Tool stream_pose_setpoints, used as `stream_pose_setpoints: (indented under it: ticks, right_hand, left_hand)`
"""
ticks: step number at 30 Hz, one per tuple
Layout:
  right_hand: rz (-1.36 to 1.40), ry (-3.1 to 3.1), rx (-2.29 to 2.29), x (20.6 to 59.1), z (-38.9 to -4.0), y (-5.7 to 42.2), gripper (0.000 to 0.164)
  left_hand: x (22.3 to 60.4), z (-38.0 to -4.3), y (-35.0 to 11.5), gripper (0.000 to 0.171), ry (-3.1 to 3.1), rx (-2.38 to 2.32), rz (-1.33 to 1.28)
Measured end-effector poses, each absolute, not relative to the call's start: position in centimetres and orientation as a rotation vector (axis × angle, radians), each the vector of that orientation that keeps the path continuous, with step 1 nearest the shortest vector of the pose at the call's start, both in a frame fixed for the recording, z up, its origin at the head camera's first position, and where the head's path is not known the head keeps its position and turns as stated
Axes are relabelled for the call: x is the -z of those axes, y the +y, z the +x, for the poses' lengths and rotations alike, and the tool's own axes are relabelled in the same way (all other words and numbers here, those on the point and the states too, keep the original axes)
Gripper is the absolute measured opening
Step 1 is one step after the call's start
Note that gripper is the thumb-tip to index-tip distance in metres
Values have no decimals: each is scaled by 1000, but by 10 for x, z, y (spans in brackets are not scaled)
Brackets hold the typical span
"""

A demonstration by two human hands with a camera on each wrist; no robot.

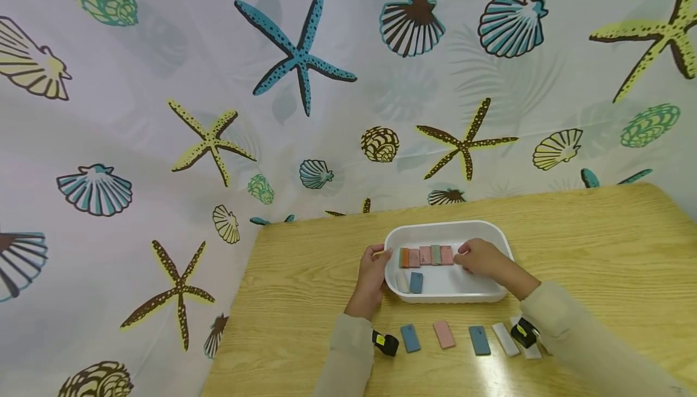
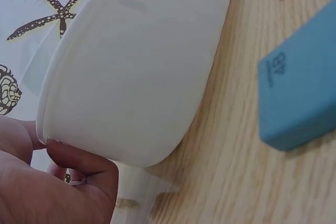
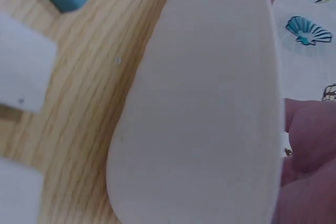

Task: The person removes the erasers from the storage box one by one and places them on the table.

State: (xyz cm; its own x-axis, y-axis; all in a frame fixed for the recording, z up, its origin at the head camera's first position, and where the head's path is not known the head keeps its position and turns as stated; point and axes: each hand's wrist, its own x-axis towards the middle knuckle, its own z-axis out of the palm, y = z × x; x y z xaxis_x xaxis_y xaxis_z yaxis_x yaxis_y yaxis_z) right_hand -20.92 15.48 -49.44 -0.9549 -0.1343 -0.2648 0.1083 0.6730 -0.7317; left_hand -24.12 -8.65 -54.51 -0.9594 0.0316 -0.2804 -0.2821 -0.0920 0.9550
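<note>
White plastic bin [image 1: 449, 298] of erasers, on wood-grained table [image 1: 305, 300].
Left hand [image 1: 371, 276] pinched the bin's left rim; right hand [image 1: 486, 259] was inside, near the right end of a row of pink erasers [image 1: 425, 256], whether pinching anything could not be told. Also held: one white eraser [image 1: 402, 281], one blue eraser [image 1: 416, 282]. Before the bin lay two loose blue erasers [image 1: 410, 338], one loose pink eraser [image 1: 443, 334].

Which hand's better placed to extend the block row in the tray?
Probably right: the right hand is over the tray, beside the block row; the left hand grips the tray's left end.
</note>
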Motion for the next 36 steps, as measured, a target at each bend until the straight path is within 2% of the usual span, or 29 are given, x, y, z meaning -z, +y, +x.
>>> stream_pose_setpoints:
  ticks: [7, 11, 15, 20, 23, 36]
  right_hand:
    - [78, 2489, 1194, 508, -229, 154, 29]
    - [122, 2462, 1266, 512, -235, 151, 30]
    - [137, 2494, 1279, 515, -239, 147, 20]
    - [114, 2563, 1226, 519, -244, 143, 36]
    - [94, 2592, 1224, 521, -245, 140, 40]
    - [85, 2741, 1109, 522, -238, 124, 34]
  left_hand:
    - [546, -242, -87, 28, 1952, -2157, -290]
    - [546, -241, -87, 28, 1955, -2154, -306]
    - [547, -241, -87, 28, 1954, -2151, -303]
    - [548, -242, -87, 30, 1967, -2147, -294]
    - [548, -241, -88, 31, 1974, -2141, -285]
    - [547, -236, -94, 30, 1954, -2128, -275]
